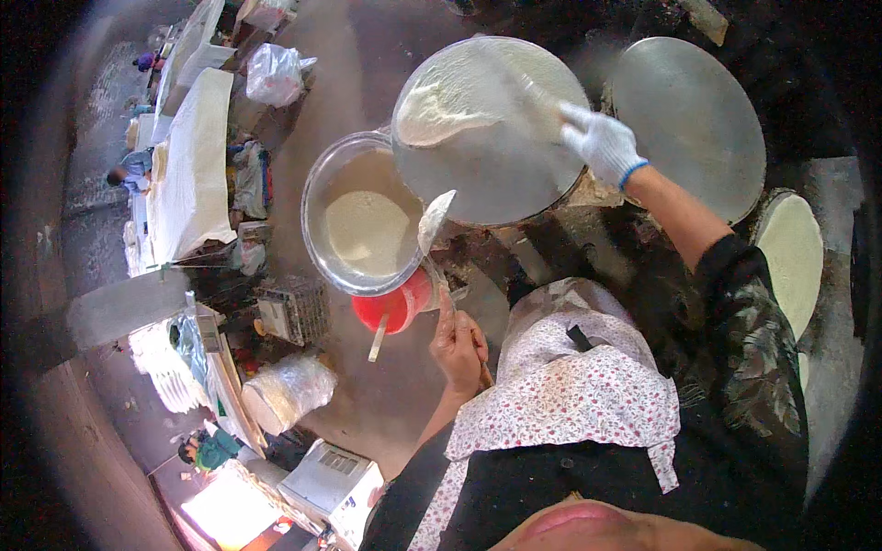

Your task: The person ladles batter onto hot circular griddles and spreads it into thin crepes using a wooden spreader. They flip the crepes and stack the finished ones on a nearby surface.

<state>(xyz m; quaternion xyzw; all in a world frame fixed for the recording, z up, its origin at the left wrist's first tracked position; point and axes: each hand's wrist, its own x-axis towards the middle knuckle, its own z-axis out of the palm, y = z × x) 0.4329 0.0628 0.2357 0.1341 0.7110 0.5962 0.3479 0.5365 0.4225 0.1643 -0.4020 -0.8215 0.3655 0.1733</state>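
My left hand (457, 347), bare, is closed on the long handle of a metal ladle, whose batter-coated bowl (437, 213) is at the rim of a steel basin (323, 188) of pale batter (360, 234). My right hand (602, 147), in a white glove with a blue cuff, is closed on a motion-blurred flat spreading tool (524, 83) over a round griddle (478, 184). Pale batter (432, 115) is smeared across that griddle's far-left part. A red bucket (381, 308) with a stick in it sits below the basin.
A second griddle (684, 110) is at right, a pale-coated round plate (788, 257) below it. At left stand long cloth-covered tables (193, 165), co-workers (129, 176) (209, 448), wrapped bundles (289, 390), a wire crate (294, 310) and a white box appliance (331, 491).
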